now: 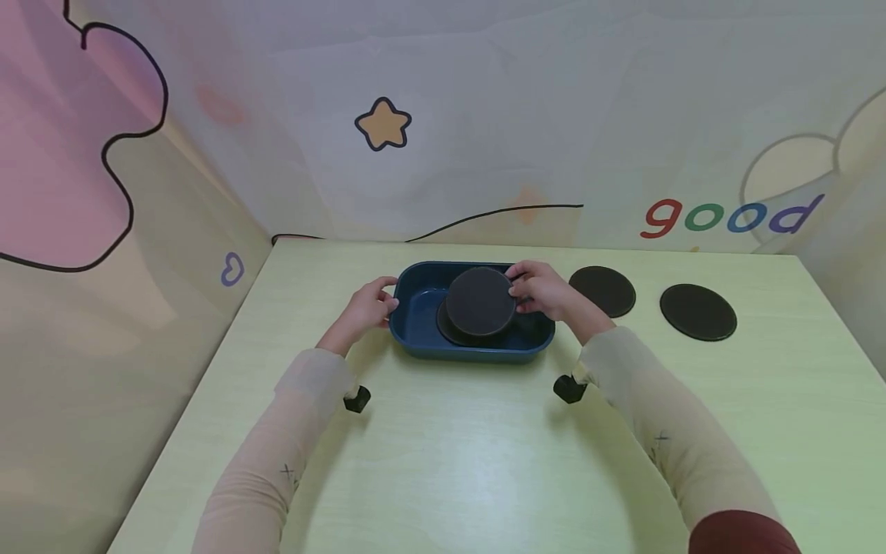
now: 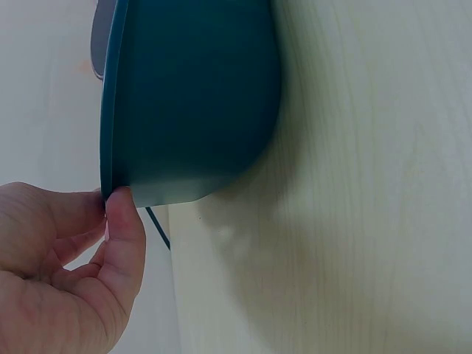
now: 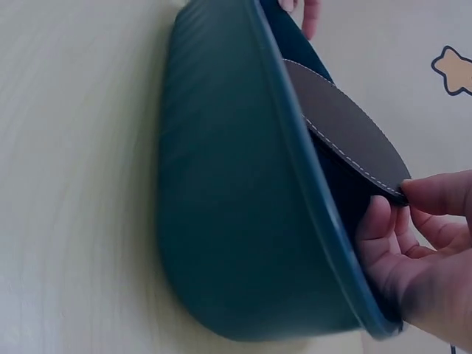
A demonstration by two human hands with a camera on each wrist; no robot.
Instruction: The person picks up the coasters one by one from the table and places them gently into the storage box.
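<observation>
A blue oblong plastic basin point(image 1: 477, 356) stands on the table. At its left end my left hand point(image 1: 367, 305) pinches the rim, thumb and fingers on either side of the basin wall point(image 2: 192, 96) in the left wrist view. My right hand point(image 1: 543, 291) pinches the edge of a round dark coaster point(image 1: 480, 302) over the basin's inside. White stitching runs round the held coaster point(image 3: 354, 129), which slants within the rim in the right wrist view. Beneath it another dark coaster point(image 1: 448, 329) lies in the basin, mostly covered.
Right of the basin, a dark round coaster point(image 1: 602, 291) lies on the pale wooden table point(image 1: 457, 454), partly behind my right wrist. Farther right lies one more coaster point(image 1: 697, 312). A printed backdrop point(image 1: 484, 138) rises along the table's back edge.
</observation>
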